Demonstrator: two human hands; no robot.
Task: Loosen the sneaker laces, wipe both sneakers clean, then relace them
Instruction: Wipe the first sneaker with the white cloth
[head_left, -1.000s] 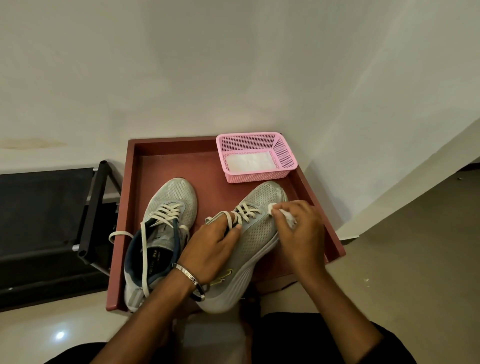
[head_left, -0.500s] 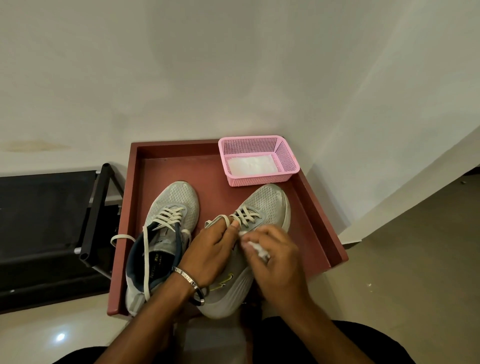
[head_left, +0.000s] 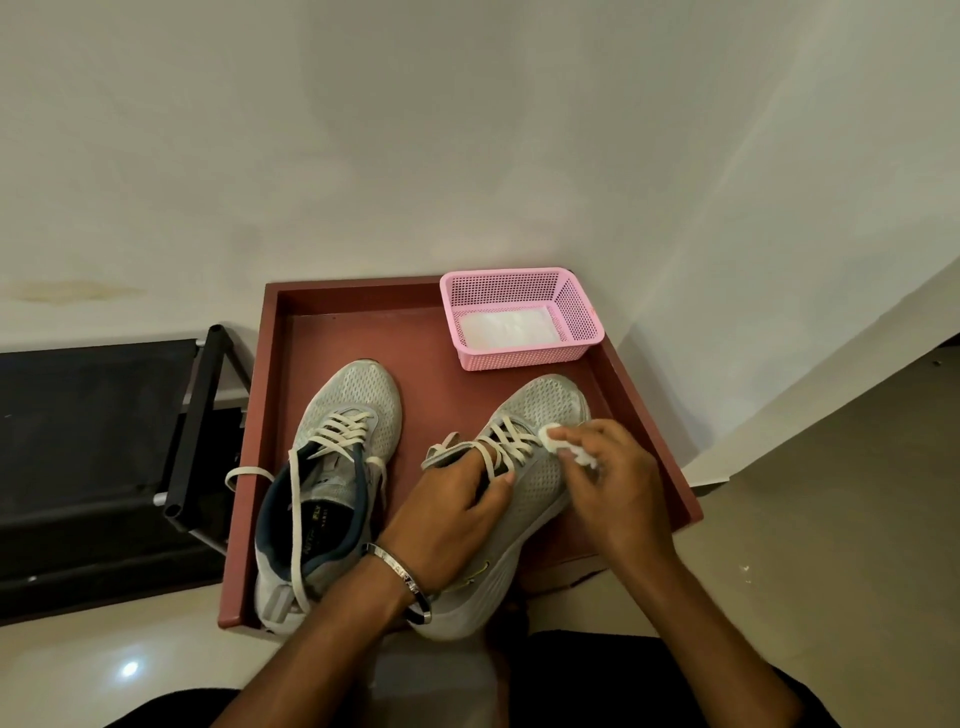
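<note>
A pale plastered wall (head_left: 467, 130) fills the upper half of the view, meeting a glossy light floor (head_left: 78, 670) where a reddish-brown tray (head_left: 332, 332) with raised edges sits in the corner. At 9 o'clock from the tray stands a black rack (head_left: 104, 457) with a dark fabric shelf. In the tray's 1 o'clock corner is a pink mesh basket (head_left: 519, 358) with a white pad (head_left: 506, 327) lying flat on its bottom.

Two grey mesh sneakers lie in the tray, toes pointing toward the wall. The left sneaker (head_left: 353, 405) rests flat on the tray at about 8 o'clock, its cream laces (head_left: 337, 434) loosened, one end looping out over the tray's left edge, its dark blue lining open to view. The right sneaker (head_left: 540, 483) lies at about 4 o'clock, tilted on its side with the pale sole turned toward the person and its heel hanging past the tray's near edge.

The left hand (head_left: 447, 525), a metal bracelet (head_left: 405, 582) on its wrist, holds the right sneaker around the tongue and collar, its grip closed on the shoe with the thumb lying across the laces. The right hand (head_left: 618, 493) has its grip narrow, pinching a small crumpled white wipe (head_left: 558, 441) between fingers and thumb; the wipe touches the upper just beside the lace eyelets, toward the toe. Dark trousers (head_left: 597, 675) show at 6 o'clock.
</note>
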